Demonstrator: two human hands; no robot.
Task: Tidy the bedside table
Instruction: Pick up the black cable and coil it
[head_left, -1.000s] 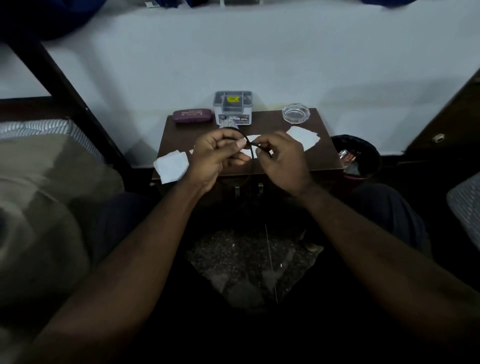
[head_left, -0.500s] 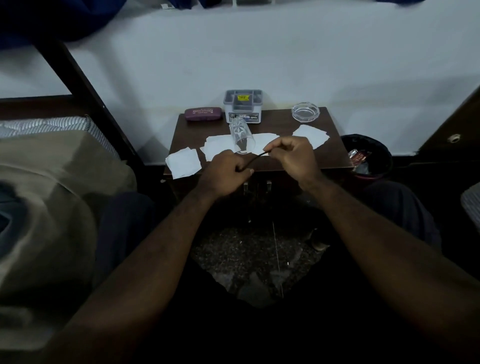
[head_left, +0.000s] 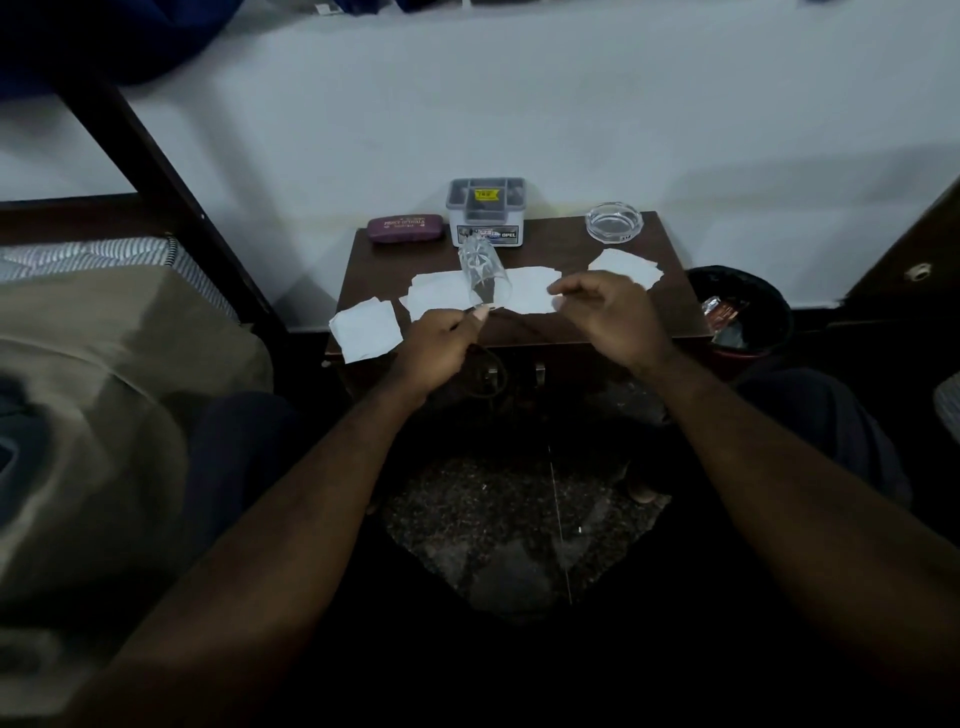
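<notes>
The brown bedside table (head_left: 571, 244) stands against the white wall. My left hand (head_left: 441, 348) hovers at its front edge, pinching a thin dark cord (head_left: 498, 366) that hangs in a faint loop below the fingers. To the right, my right hand (head_left: 608, 317) is over the table edge with fingers spread and nothing in it. A clear drinking glass (head_left: 483, 275) lies on its side on white paper sheets (head_left: 530, 293). One more sheet (head_left: 366, 330) overhangs the left front corner, and another sheet (head_left: 626, 267) lies at the right.
A purple spectacle case (head_left: 405, 228), a grey organiser box (head_left: 485, 213) and a glass ashtray (head_left: 614, 221) line the table's back edge. A dark bin (head_left: 743, 312) with wrappers stands to the right. The bed (head_left: 104, 364) and its dark frame are close on the left.
Both hands were pinching the dark cord together; my right hand has let go and opened. My left hand has dropped to the table's front edge with the cord.
</notes>
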